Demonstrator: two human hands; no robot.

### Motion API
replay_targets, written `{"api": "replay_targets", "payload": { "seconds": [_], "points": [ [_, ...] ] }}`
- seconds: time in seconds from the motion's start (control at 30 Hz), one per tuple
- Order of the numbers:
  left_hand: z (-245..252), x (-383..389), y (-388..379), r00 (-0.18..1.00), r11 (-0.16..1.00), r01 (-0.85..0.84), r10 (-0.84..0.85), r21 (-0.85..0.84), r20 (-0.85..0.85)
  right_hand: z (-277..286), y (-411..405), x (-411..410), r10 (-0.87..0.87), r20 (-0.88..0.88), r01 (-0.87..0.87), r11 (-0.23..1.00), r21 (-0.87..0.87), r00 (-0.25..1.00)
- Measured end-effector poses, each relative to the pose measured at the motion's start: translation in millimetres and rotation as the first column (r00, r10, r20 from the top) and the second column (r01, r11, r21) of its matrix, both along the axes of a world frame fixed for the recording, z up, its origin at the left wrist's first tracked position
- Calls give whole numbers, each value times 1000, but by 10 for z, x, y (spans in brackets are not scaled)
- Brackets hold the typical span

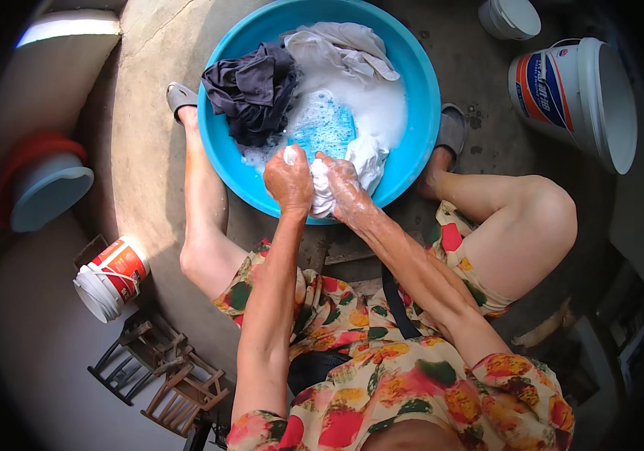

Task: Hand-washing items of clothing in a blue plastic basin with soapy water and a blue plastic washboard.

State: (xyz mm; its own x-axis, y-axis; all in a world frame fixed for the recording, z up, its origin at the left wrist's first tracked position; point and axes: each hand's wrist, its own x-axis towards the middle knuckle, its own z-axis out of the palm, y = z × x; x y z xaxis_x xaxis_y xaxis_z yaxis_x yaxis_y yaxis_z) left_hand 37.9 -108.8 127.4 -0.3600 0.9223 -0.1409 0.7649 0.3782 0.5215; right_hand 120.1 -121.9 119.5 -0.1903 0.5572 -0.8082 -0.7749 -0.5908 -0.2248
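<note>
Both hands grip one wet white cloth (322,189) over the near rim of a large blue plastic basin (420,141). My left hand (289,183) is a fist, with a bit of white cloth showing above the thumb. Suds cling to my right hand (345,186), which is closed on the cloth close beside it. A white bunch of fabric (368,163) lies in the basin just right of that hand. Dark grey clothing (254,90) is heaped at the basin's left side, partly over the wall. White clothing (344,48) rests at the far side, amid foamy water (322,121).
At the right stand a large white bucket (547,96) bearing print and a smaller white bucket (508,20). On the left are a red-and-white bucket (113,279), a light-blue basin (51,197), a red basin (45,152) and small wooden stools (186,389). My slippered feet flank the blue basin.
</note>
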Motion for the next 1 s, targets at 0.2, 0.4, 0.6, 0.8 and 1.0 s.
{"api": "replay_targets", "payload": {
  "seconds": [0.2,0.4,0.6,0.8,1.0],
  "points": [
    [-102,-419,-214,200,870,-104,494,-482,847,128,187,324,171,-143,-151,979,139,975],
    [378,-470,-244,-127,888,112,457,-446,880,191,228,504,473,-71,-381,782,492,878],
    [259,-638,-65,-93,942,-234,226,-242,970,81,239,559,184,116,-217,862,459,976],
    [290,-207,-236,729,999,44,-54,32,683,-182,174,387,102,85,-119,966,228,991],
    [274,230,-116,981,995,102,-100,0,163,-240,-127,76,97,24,-97,995,15,995]
  ]
}}
